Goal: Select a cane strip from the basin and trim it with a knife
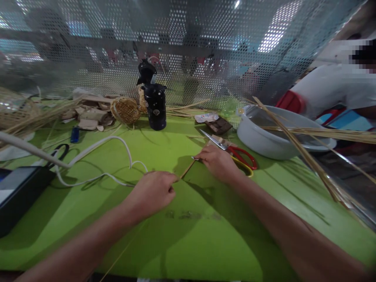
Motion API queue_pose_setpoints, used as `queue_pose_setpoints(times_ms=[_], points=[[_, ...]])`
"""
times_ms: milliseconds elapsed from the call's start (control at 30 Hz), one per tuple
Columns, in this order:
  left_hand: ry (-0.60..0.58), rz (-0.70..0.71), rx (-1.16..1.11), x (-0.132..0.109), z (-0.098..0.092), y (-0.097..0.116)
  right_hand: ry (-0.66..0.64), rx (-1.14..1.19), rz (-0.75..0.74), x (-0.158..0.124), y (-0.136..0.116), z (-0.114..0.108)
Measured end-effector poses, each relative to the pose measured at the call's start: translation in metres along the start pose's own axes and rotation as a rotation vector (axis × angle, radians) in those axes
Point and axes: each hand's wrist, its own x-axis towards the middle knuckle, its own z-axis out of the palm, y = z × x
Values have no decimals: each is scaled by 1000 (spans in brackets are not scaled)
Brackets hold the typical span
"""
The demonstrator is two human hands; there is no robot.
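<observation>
My left hand (157, 190) is closed low over the green table, pinching a thin bamboo strip (187, 169). The strip runs up and right to the fingertips of my right hand (216, 161). Below my left hand, a thin pale length (125, 250) trails toward the near table edge. My right hand is closed too, with a small flat shiny piece (194, 158) at its fingertips against the strip's far end; its kind is too small to tell. Open-bladed scissors (219, 143) with red and yellow handles lie just behind and beside my right hand.
A white basin (264, 137) with long strips across it stands right. A black bottle (156, 105) and woven basket (125, 110) stand at the back. A white cable (100, 141) and dark box (22, 196) lie left. Perforated metal sheet (117, 51) rises behind; a person sits far right.
</observation>
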Motion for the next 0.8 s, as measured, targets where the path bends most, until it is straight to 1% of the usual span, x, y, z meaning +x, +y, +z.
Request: queue_pose_setpoints(times_ms=[33,133,200,267,367,433,633,700,800], points=[[-5,1,4,-1,-1,0,-4,7,-19,-1,-2,0],[-17,1,32,-3,-5,2,-34,100,-137,-7,-14,0],[-22,10,42,-5,-7,3,-42,141,-174,-8,-15,0],[-33,24,34,-6,-8,3,-24,116,-140,-6,-8,0],[-61,34,24,-8,-8,5,21,41,-51,0,9,0],[-79,52,16,-9,-8,7,27,20,-39,2,16,0],[-95,99,-46,-7,-10,12,-9,28,-36,3,12,-3],[-79,132,-43,-6,-10,11,-14,38,-31,3,10,-4],[-23,193,-7,-3,-6,12,-22,59,-17,4,10,-6]])
